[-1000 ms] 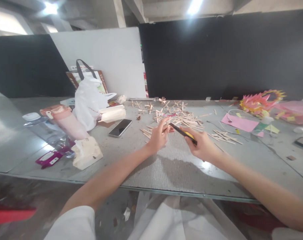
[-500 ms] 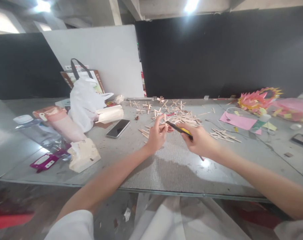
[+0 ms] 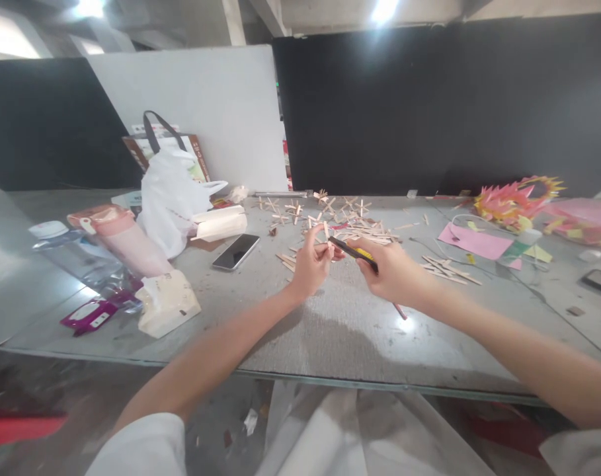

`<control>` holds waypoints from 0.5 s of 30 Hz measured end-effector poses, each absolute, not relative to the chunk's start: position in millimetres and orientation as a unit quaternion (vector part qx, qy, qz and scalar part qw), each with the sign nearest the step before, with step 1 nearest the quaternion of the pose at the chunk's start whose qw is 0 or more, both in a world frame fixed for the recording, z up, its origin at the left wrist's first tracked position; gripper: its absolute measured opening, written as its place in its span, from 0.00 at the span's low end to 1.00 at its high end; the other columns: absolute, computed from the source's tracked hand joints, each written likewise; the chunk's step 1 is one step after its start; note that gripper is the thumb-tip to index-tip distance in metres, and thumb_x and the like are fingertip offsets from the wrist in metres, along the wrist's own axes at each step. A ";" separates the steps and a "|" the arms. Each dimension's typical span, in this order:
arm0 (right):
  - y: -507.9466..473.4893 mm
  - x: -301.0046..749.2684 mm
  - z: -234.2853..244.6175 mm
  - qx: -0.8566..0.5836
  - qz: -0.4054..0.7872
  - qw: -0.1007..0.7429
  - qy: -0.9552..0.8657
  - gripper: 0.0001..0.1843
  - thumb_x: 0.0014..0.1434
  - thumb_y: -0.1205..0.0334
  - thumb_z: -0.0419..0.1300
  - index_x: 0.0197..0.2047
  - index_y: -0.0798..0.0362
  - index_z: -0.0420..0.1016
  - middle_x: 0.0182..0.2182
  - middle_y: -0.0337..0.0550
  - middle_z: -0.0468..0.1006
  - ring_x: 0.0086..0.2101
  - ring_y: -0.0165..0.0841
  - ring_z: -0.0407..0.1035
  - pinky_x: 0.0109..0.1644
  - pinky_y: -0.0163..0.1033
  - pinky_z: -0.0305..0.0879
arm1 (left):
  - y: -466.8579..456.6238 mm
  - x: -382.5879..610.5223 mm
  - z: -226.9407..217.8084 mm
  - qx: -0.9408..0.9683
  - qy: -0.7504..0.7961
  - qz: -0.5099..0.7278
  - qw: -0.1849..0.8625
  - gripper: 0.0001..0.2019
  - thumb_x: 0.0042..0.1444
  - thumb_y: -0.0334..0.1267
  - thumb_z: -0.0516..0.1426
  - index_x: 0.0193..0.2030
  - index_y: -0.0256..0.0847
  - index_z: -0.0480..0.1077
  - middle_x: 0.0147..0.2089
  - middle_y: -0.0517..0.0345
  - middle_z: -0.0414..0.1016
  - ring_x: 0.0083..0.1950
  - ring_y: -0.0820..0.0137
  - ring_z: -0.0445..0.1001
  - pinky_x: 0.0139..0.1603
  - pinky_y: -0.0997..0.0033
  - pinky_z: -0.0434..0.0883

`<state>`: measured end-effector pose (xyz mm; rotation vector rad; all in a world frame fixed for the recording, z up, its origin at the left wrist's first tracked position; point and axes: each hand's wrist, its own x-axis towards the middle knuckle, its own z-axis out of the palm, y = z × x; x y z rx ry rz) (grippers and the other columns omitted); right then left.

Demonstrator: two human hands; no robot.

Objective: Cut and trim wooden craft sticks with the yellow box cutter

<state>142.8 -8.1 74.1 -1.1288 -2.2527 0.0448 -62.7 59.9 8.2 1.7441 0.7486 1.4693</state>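
Observation:
Above the middle of the table, my left hand point(image 3: 312, 266) pinches a small wooden stick point(image 3: 326, 230) that points upward from the fingers. My right hand point(image 3: 390, 270) grips a black and yellow utility knife point(image 3: 360, 254), its front end touching or very close to the stick at the left fingertips. The blade itself is too small to make out. Just beyond the hands lies a loose pile of flat wooden sticks point(image 3: 374, 233), with several sticks joined in crossed shapes point(image 3: 330, 206) behind it. A smaller group of sticks point(image 3: 446, 270) rests right of my right hand.
A phone point(image 3: 236, 252), a tissue pack point(image 3: 167, 304), a clear bottle point(image 3: 75, 254), a pink bottle point(image 3: 126, 238) and a white plastic bag point(image 3: 165, 198) stand or lie on the left. Pink paper point(image 3: 473, 242) and a spiky paper craft point(image 3: 508, 203) are on the right. The table's front edge point(image 3: 379, 389) runs below my forearms.
The camera view has shifted slightly. Both hands keep their grips, with the knife still at the stick; my right hand has turned or moved only a little.

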 end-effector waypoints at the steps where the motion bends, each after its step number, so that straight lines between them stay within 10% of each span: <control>1: -8.3 142.0 74.7 -0.427 0.018 0.305 -0.851 0.23 0.69 0.67 0.51 0.64 0.51 0.73 0.38 0.47 0.85 0.30 0.36 0.75 0.39 0.40 0.67 | 59.9 -63.0 8.3 0.675 0.290 0.572 0.365 0.29 0.70 0.51 0.60 0.70 0.43 0.57 0.39 0.56 0.86 0.38 0.65 0.87 0.46 0.63 0.86; 9: -19.8 126.7 33.1 -0.438 0.017 0.345 -0.830 0.31 0.69 0.68 0.49 0.73 0.53 0.61 0.38 0.49 0.84 0.26 0.35 0.74 0.33 0.37 0.64 | 58.6 -65.8 11.4 0.679 0.285 0.573 0.360 0.29 0.70 0.51 0.60 0.70 0.43 0.57 0.40 0.56 0.86 0.39 0.67 0.87 0.47 0.64 0.86; 15: -4.6 136.3 80.2 -0.433 0.027 0.292 -0.852 0.24 0.66 0.68 0.51 0.62 0.50 0.74 0.33 0.45 0.83 0.28 0.36 0.73 0.35 0.39 0.63 | 62.2 -65.5 8.0 0.665 0.288 0.575 0.380 0.30 0.68 0.50 0.62 0.69 0.43 0.57 0.37 0.57 0.85 0.36 0.67 0.86 0.46 0.63 0.86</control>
